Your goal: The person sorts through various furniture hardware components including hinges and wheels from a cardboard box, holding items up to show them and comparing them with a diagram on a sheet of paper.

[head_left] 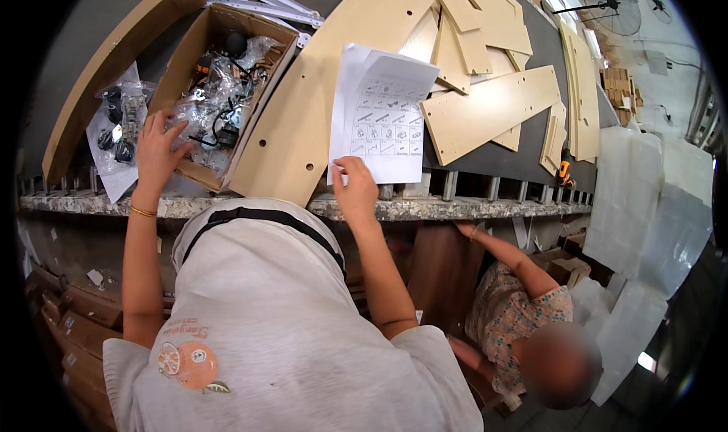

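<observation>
Dark and long, the bench (523, 163) ran across a workshop, its stone-like front edge just under both hands. Left-hand fingers (168, 132) were spread open, their tips resting on the clear bags of hardware (216, 106) inside an open cardboard box (250, 132), gripping nothing. Just left of that left hand (157, 155) lay another bag of black parts (117, 125) on the bench. Right-hand fingers (343, 168) pinched the lower corner of a white instruction sheet (383, 117) printed with small diagrams, which lay flat on the bench beyond the right hand (355, 189). Between the two hands a long curved wooden panel (318, 106) stretched away. Farther right of the sheet, pale flat wooden pieces (493, 109) were piled. Below the bench to the right, another person (523, 318) crouched, one hand raised to the bench's underside.
</observation>
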Demonstrator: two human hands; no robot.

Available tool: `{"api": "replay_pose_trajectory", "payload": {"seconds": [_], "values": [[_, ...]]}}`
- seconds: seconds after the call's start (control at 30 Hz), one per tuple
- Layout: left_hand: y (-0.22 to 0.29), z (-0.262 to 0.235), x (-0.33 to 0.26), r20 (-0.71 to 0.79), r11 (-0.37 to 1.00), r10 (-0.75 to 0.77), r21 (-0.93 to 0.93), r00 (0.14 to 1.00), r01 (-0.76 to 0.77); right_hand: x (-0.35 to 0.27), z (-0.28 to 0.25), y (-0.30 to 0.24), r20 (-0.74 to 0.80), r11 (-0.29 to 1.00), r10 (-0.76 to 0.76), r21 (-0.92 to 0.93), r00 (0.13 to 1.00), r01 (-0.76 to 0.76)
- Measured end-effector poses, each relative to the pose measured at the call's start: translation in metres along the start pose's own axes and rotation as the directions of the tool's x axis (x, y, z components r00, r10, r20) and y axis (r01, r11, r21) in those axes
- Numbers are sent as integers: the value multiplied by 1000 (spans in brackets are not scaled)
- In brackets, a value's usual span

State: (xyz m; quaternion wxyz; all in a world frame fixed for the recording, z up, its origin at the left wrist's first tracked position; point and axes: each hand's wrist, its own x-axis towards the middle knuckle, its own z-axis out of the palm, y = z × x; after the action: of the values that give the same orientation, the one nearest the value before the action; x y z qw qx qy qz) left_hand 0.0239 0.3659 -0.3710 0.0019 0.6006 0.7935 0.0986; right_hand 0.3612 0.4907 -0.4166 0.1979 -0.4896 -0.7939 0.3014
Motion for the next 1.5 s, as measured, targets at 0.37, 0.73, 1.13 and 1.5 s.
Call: {"api": "replay_pose_trajectory", "payload": {"seconds": [0.37, 0.73, 1.13, 1.5], "values": [[-15, 19, 4, 227, 973, -187, -89, 956, 211, -23, -8, 20, 13, 993, 107, -53, 994, -106], [-38, 34, 3, -63, 946, -301, -143, 952, 290, -31, 6, -15, -95, 999, -24, 20, 995, 26], [-57, 19, 9, 93, 810, -275, -514, 957, 282, 23, 81, -174, 6, 923, -141, 362, 990, 129], [-57, -1, 11, 310, 636, -258, -658, 915, 402, 98, 116, -178, 251, 906, -250, 402, 935, 134]]}}
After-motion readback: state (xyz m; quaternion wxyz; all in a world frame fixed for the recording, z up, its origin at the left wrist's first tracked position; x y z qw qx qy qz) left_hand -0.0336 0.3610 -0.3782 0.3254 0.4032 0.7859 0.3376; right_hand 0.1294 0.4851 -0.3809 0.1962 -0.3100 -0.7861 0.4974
